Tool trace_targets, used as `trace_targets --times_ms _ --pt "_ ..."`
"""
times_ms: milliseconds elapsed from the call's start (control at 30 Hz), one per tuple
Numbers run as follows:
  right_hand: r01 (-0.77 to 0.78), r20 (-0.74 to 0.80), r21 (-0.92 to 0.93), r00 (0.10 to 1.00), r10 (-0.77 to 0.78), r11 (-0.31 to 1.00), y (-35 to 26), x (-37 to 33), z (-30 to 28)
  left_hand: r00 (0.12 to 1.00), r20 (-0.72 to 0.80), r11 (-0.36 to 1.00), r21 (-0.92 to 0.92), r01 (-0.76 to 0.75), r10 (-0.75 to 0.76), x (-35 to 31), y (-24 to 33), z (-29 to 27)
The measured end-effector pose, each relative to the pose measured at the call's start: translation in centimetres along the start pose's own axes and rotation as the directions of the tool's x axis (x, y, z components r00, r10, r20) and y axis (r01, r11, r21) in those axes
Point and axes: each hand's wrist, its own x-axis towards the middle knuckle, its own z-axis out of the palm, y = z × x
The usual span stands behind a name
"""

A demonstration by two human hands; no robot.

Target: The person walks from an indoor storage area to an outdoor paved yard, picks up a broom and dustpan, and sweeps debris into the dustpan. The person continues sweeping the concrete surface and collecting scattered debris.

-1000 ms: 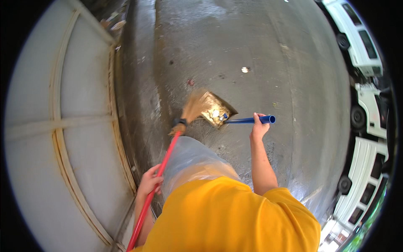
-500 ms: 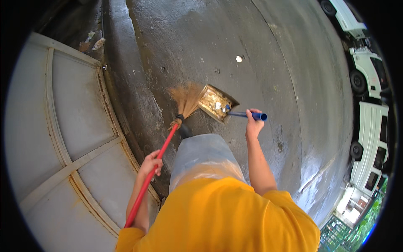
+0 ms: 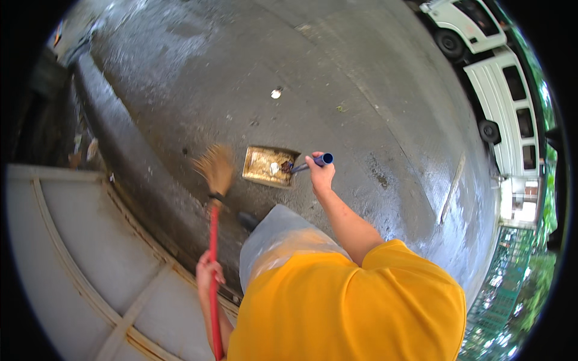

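My left hand (image 3: 209, 271) is closed round the red handle of a broom (image 3: 214, 240). The tan bristles fan out low over the wet pavement, left of the dustpan and apart from it. My right hand (image 3: 321, 173) grips the blue tube handle of a metal dustpan (image 3: 259, 171), near the handle's upper end. Some small light and dark scraps lie in the pan, beside the foot of the handle; their kind is too small to tell. Whether the pan touches the ground I cannot tell.
A large grey metal panel (image 3: 54, 253) with a rusty frame stands at my left. A raised kerb (image 3: 117, 114) runs beyond it. One white scrap (image 3: 276, 93) lies on the pavement ahead. White vans (image 3: 497, 108) and a green fence (image 3: 498, 295) are at the far right.
My view has turned to the right. The broom's bristles, close to the pan's edge before, now stand apart from it on the left. Both hands keep their holds.
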Motion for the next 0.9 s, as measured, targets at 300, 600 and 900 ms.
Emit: trace_targets --times_ms 300,600,900 --pt "-0.136 -0.397 0.301 0.882 0.254 0.944 3.1 8.9 -11.3 0.982 0.162 0.939 0.341 0.039 -0.099 -2.7 9.2 5.7" --pt "-0.089 -0.389 0.403 0.884 0.258 0.911 3.3 10.7 -7.9 0.992 0.024 0.984 0.121 -0.128 0.126 12.6 24.9 10.5" --pt "-0.073 -0.532 0.438 0.783 0.324 0.896 -1.7 16.6 -4.4 0.965 0.106 0.79 0.599 0.13 -0.239 13.0 20.4 17.6"
